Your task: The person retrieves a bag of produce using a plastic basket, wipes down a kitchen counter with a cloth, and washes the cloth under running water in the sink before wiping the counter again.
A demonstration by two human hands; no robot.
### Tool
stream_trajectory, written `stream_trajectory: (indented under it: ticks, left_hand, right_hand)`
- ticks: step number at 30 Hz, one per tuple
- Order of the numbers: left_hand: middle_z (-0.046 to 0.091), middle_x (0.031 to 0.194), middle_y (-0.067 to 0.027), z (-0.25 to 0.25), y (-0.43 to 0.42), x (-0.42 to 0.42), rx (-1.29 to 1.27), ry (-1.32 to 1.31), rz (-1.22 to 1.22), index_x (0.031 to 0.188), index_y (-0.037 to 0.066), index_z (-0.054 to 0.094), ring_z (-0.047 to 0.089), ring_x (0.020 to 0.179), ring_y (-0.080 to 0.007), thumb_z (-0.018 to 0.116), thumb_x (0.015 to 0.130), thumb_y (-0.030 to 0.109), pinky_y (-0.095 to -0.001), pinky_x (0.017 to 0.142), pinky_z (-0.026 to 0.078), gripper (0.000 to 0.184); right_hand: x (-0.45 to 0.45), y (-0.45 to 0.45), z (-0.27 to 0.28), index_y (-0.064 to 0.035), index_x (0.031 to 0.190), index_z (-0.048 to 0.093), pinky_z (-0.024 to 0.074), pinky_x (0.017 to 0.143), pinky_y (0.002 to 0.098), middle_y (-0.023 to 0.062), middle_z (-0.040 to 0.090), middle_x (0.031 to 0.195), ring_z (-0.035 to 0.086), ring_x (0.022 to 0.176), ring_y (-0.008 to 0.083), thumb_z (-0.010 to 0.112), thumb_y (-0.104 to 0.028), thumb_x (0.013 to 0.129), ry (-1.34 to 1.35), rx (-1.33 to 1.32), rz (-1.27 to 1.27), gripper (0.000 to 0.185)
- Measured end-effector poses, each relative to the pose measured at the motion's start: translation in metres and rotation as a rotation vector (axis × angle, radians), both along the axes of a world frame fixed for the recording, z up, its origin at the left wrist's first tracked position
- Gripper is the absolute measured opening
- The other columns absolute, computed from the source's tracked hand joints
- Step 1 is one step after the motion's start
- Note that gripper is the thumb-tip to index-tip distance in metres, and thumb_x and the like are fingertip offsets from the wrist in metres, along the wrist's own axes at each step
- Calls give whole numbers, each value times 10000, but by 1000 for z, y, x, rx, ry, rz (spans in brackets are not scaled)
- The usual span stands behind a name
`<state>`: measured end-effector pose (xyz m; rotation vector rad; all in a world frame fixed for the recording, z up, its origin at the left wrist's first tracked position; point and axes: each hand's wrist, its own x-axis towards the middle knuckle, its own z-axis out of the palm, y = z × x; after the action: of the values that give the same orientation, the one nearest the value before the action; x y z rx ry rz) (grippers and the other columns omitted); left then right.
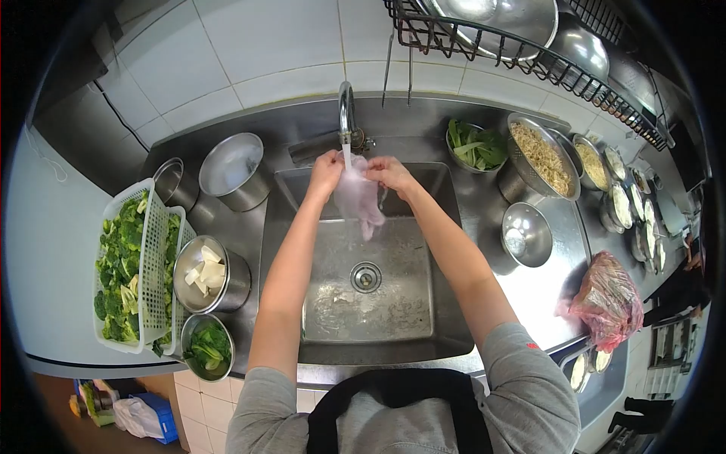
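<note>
Water runs from the faucet (346, 113) onto a limp, pale pink cloth-like thing (359, 198) hanging over the back of the sink (370, 310). I cannot tell whether it is a cloth or a thin bag. My left hand (327, 169) pinches its upper left edge, close beside the stream. On the other side, my right hand (389, 174) has its fingers closed on the upper right edge. The lower end dangles above the basin floor and drain (366, 277), blurred by motion and water.
Left stand a white basket of broccoli (121, 268), a pot with pale chunks (204, 274), a bowl of greens (207, 348) and a steel pot (233, 170). Right are leafy greens (476, 144), a colander of sprouts (541, 157), a steel bowl (527, 234) and a pink plastic bag (609, 299).
</note>
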<state>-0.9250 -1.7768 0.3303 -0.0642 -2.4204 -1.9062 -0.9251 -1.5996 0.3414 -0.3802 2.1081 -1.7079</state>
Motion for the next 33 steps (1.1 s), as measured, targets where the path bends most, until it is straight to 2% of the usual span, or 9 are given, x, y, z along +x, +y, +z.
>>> stream_trajectory:
  ticks: [4, 9, 15, 17, 24, 27, 29, 30, 33]
  left_hand:
    - [563, 790, -38, 26, 14, 23, 112, -79, -78, 908, 18, 534, 514, 707, -105, 546, 758, 143, -237, 643, 416, 196]
    - [576, 837, -76, 29, -6, 13, 235, 140, -230, 930, 13, 512, 546, 758, -136, 584, 698, 16, -251, 675, 437, 243]
    - [570, 810, -17, 13, -13, 38, 458, -400, -205, 984, 27, 526, 529, 770, -114, 593, 739, 380, -250, 715, 412, 435]
    - [569, 897, -4, 4, -25, 39, 20, -400, -474, 1020, 52, 524, 511, 827, -95, 611, 739, 322, -248, 746, 397, 399]
    - [567, 907, -39, 12, -13, 28, 298, -177, -347, 993, 21, 514, 533, 787, -111, 635, 711, 140, -246, 714, 420, 329]
    - [559, 921, -70, 16, 8, 24, 320, -165, -298, 995, 6, 496, 541, 791, -138, 622, 709, 107, -257, 699, 441, 328]
    - [555, 922, -83, 19, 9, 20, 352, -146, -331, 999, 0, 486, 546, 793, -153, 613, 709, 90, -262, 694, 451, 329]
    - [554, 914, -83, 24, 11, 23, 457, -123, -307, 1001, 6, 479, 549, 793, -158, 609, 709, 82, -269, 696, 455, 328]
    - [546, 904, -83, 32, 2, 25, 721, -104, -147, 992, 39, 462, 553, 823, -181, 582, 716, 21, -314, 716, 470, 302]
  right_hand:
    - [-19, -8, -27, -17, 891, 546, 364, 514, 218, -4, 528, 710, 475, 611, 87, 604, -99, 653, 240, 215, 101, 258]
    - [3, -16, -6, -1, 868, 543, 391, 569, 223, 18, 547, 740, 502, 660, 91, 617, -94, 650, 70, -165, 28, 248]
    - [4, -34, 10, -18, 873, 551, 423, 612, 243, 28, 567, 761, 519, 683, 96, 537, -92, 743, -86, -416, 6, 151]
    - [2, -31, 9, -14, 872, 551, 428, 620, 245, 30, 569, 763, 522, 689, 99, 527, -103, 756, -153, -496, -82, 148]
    - [0, -17, -12, 4, 840, 566, 413, 626, 278, 88, 570, 760, 531, 702, 157, 536, -133, 712, 172, 5, -83, 189]
    - [9, -7, -3, -4, 994, 523, 407, 688, 287, 87, 570, 876, 529, 809, 163, 590, -120, 655, 185, 413, 16, 365]
    - [31, -9, -19, -16, 1143, 406, 389, 759, 302, 65, 543, 982, 498, 913, 158, 642, -84, 589, -15, -479, -16, 606]
    - [41, -19, -20, -20, 1226, 276, 366, 811, 308, 53, 506, 1055, 467, 964, 178, 671, -51, 553, 12, -542, -90, 781]
    - [31, -44, -64, -23, 1085, 478, 375, 839, 316, 78, 556, 979, 504, 964, 219, 669, -90, 603, -190, -213, -88, 523]
